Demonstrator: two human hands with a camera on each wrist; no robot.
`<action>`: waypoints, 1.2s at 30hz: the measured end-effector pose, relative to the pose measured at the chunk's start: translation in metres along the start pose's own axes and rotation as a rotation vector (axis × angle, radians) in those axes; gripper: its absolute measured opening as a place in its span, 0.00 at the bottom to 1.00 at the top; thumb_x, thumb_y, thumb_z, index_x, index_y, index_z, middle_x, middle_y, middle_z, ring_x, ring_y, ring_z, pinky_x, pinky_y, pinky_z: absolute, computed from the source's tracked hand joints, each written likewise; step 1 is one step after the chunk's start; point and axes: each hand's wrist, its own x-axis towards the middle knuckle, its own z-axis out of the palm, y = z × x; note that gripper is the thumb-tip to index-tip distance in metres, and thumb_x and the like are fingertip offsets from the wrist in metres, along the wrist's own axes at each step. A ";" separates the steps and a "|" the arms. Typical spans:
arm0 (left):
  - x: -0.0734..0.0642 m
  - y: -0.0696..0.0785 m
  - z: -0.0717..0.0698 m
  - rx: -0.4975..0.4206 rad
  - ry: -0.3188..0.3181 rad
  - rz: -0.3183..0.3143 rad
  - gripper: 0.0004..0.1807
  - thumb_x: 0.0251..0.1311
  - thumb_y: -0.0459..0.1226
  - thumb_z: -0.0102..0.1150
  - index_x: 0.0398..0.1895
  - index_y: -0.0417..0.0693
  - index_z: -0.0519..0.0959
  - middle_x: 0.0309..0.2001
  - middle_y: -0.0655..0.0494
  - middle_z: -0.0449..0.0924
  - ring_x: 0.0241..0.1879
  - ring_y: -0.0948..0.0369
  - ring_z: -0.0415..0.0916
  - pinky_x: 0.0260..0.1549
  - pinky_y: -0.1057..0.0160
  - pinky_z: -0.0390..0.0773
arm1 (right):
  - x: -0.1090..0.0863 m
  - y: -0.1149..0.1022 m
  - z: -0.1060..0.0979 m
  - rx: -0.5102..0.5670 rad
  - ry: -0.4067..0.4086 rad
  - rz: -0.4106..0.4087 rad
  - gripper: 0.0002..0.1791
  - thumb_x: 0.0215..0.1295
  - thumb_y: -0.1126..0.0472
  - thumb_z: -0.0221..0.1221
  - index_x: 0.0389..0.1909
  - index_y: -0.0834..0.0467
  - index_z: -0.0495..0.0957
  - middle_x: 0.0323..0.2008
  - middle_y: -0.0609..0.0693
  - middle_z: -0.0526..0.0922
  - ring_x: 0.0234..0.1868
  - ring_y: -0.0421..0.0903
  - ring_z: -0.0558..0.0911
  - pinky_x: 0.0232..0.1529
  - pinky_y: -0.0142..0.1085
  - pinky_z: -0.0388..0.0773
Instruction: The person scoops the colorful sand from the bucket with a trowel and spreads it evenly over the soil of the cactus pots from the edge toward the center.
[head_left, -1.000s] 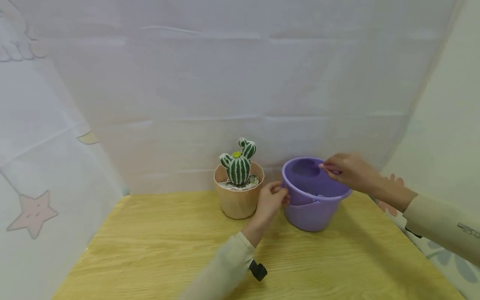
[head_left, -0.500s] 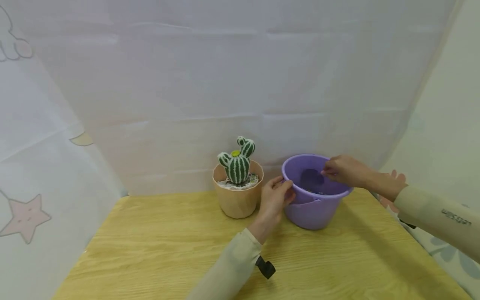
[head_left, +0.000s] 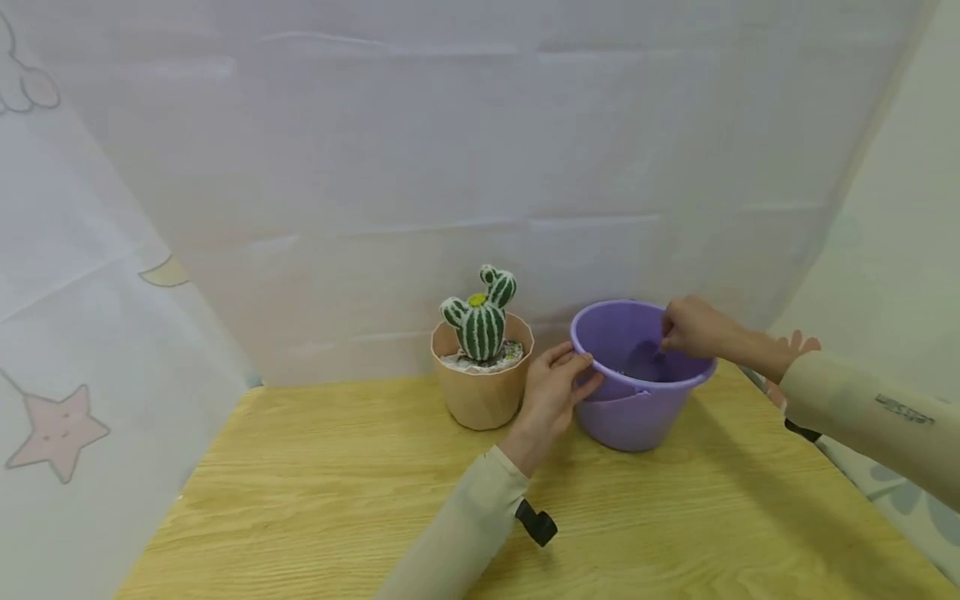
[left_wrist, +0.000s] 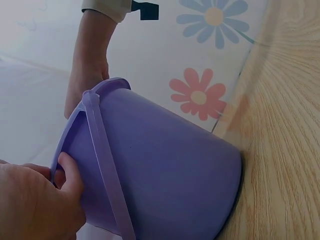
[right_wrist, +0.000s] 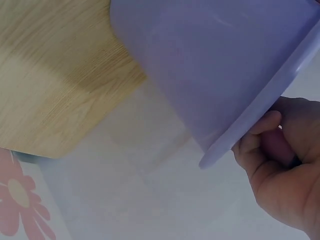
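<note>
A purple bucket [head_left: 630,421] stands upright on the wooden table. My left hand [head_left: 547,392] grips the near left part of its rim, with fingers curled over the edge in the left wrist view. Above the bucket's right side, my right hand [head_left: 693,325] holds a trowel by its reddish-pink handle [right_wrist: 276,146]. The trowel's dark rounded blade [head_left: 647,360] reaches down inside the bucket. Most of what lies at the bottom is hidden by the near wall. The bucket's purple handle [left_wrist: 104,155] hangs down along its outer side.
Left of the bucket stands a peach-coloured pot [head_left: 480,404] with a green-and-white striped cactus [head_left: 480,332] in pale stuff. A white sheet [head_left: 397,167] hangs close behind both. The wooden table [head_left: 315,492] extends left and toward me, with its right edge under my right arm.
The trowel blade has gone lower and rightward inside the bucket, with my right hand tilting over it. My left hand has come up from beside the bucket to grip its rim.
</note>
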 end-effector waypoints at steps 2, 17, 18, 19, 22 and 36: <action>0.001 0.000 -0.001 -0.018 -0.007 -0.003 0.28 0.63 0.22 0.62 0.66 0.26 0.67 0.45 0.44 0.80 0.43 0.55 0.80 0.47 0.49 0.83 | 0.001 0.001 0.001 0.035 -0.010 0.017 0.07 0.51 0.68 0.72 0.20 0.64 0.85 0.16 0.49 0.82 0.16 0.43 0.79 0.21 0.37 0.80; 0.003 0.000 -0.001 -0.084 0.008 -0.046 0.39 0.60 0.19 0.62 0.76 0.42 0.65 0.42 0.45 0.77 0.38 0.56 0.80 0.47 0.49 0.84 | 0.013 0.015 0.001 0.242 -0.103 0.203 0.04 0.57 0.67 0.69 0.26 0.65 0.88 0.16 0.50 0.83 0.20 0.44 0.82 0.23 0.31 0.75; 0.003 0.000 -0.001 -0.084 0.005 -0.047 0.39 0.60 0.19 0.62 0.76 0.43 0.65 0.40 0.46 0.77 0.38 0.56 0.80 0.47 0.50 0.84 | 0.013 0.015 0.001 0.256 -0.112 0.216 0.05 0.58 0.67 0.69 0.27 0.65 0.89 0.17 0.51 0.84 0.20 0.45 0.83 0.24 0.31 0.76; 0.003 -0.001 -0.001 -0.081 0.003 -0.047 0.39 0.60 0.19 0.62 0.76 0.43 0.66 0.39 0.47 0.77 0.37 0.56 0.80 0.47 0.50 0.84 | 0.014 0.016 0.002 0.269 -0.120 0.232 0.05 0.58 0.67 0.70 0.27 0.66 0.89 0.18 0.51 0.84 0.21 0.45 0.83 0.25 0.31 0.76; 0.004 -0.001 -0.001 -0.081 0.005 -0.046 0.39 0.61 0.19 0.62 0.76 0.44 0.66 0.39 0.47 0.77 0.37 0.56 0.80 0.47 0.50 0.84 | 0.015 0.022 0.007 0.317 -0.133 0.273 0.07 0.57 0.64 0.72 0.29 0.67 0.88 0.20 0.53 0.85 0.23 0.47 0.85 0.25 0.31 0.79; 0.001 -0.001 0.000 -0.079 -0.014 -0.047 0.41 0.61 0.21 0.61 0.78 0.43 0.61 0.55 0.45 0.74 0.37 0.59 0.79 0.48 0.50 0.83 | 0.006 0.022 0.016 0.430 -0.115 0.218 0.08 0.64 0.65 0.67 0.35 0.68 0.88 0.30 0.59 0.88 0.25 0.50 0.86 0.26 0.32 0.82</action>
